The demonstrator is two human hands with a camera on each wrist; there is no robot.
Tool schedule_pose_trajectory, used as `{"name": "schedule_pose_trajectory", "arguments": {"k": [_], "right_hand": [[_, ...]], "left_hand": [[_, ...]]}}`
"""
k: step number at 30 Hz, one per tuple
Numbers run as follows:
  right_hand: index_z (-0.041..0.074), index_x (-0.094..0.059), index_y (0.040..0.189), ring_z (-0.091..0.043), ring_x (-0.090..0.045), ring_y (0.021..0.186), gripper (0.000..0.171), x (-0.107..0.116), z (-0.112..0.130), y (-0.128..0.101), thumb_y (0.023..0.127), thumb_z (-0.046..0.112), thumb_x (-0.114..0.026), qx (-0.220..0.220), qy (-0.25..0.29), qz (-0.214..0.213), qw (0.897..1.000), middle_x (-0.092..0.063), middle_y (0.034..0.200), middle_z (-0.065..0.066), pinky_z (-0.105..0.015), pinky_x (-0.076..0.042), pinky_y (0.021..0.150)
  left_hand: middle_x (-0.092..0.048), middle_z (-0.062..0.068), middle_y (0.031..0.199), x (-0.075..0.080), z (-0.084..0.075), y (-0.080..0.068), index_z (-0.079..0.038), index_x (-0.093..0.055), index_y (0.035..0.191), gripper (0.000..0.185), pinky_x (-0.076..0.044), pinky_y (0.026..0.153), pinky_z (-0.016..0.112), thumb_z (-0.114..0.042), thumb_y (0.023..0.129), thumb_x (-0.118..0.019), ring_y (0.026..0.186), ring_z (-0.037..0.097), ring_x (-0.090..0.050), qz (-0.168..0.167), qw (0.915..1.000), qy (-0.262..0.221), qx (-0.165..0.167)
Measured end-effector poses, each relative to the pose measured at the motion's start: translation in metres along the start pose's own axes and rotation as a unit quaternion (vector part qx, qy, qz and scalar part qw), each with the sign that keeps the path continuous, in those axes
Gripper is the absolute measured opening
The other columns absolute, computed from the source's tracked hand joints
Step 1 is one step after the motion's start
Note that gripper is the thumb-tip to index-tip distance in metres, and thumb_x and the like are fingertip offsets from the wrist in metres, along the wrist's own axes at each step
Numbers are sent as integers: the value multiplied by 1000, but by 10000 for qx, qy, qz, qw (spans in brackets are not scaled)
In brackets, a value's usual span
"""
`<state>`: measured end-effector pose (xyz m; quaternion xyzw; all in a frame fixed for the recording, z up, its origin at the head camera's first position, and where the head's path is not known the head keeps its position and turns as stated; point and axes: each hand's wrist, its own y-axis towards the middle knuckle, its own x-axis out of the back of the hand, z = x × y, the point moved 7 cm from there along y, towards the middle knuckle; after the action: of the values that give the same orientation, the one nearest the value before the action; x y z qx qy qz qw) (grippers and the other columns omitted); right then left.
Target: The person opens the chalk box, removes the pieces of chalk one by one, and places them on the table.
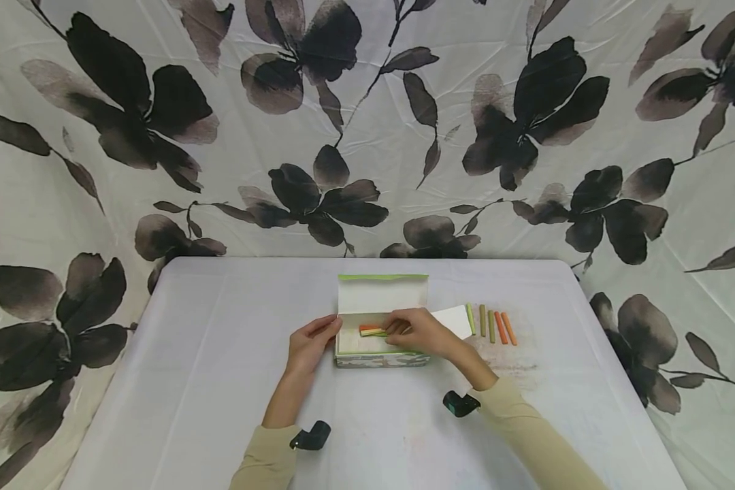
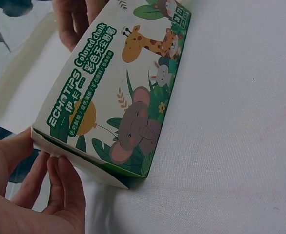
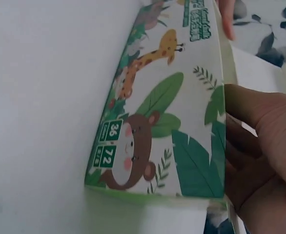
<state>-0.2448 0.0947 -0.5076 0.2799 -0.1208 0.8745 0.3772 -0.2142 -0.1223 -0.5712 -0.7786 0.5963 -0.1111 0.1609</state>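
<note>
Inside the open chalk box [image 1: 381, 348], the right hand [image 1: 418, 331] pinches chalk sticks [image 1: 371, 330] lying lengthwise, left-right; left hand [image 1: 309, 344] steadies the box's left end.

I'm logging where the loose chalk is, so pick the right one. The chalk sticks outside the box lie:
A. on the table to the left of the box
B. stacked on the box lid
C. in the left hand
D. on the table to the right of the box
D: the loose chalk sticks lie in a row on the table, right of the open box.
</note>
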Motion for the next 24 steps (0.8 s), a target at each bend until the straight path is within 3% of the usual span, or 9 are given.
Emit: {"name": "schedule_pose_trajectory", "arguments": {"k": [5,13,17,24], "right_hand": [[-9,-68,114,-23,-71,94,23,-14,0,9,95,2,-73,-70,-353,409,9985,-73,104,-19,-24,-57,82],[-1,-74,104,-13,-68,85,14,-28,-9,20,94,8,-76,-431,-945,1015,9894,-74,97,-8,-18,-53,76],[-1,-75,103,-13,-68,86,8,-33,-9,24,96,1,-71,-529,-936,1400,9843,-75,96,-8,-19,-54,77],[6,-78,98,-8,-62,84,13,-35,-13,29,95,-3,-69,-949,-1037,1785,9739,-73,94,-1,-21,-52,78]], "left_hand": [[-74,8,109,1,-1,0,0,-71,124,40,-54,74,17,-21,92,-81,91,11,-66,17,10000,-77,5],[-73,10,113,0,-2,-2,1,-70,126,42,-54,74,17,-22,92,-80,97,15,-66,34,10000,-67,-17],[-73,9,113,-1,-3,-4,2,-69,126,43,-54,75,17,-22,92,-80,95,12,-65,90,9999,-105,-64],[-74,6,107,0,-1,0,2,-71,124,40,-55,75,18,-19,92,-81,90,10,-66,38,9999,-133,-80]]}}
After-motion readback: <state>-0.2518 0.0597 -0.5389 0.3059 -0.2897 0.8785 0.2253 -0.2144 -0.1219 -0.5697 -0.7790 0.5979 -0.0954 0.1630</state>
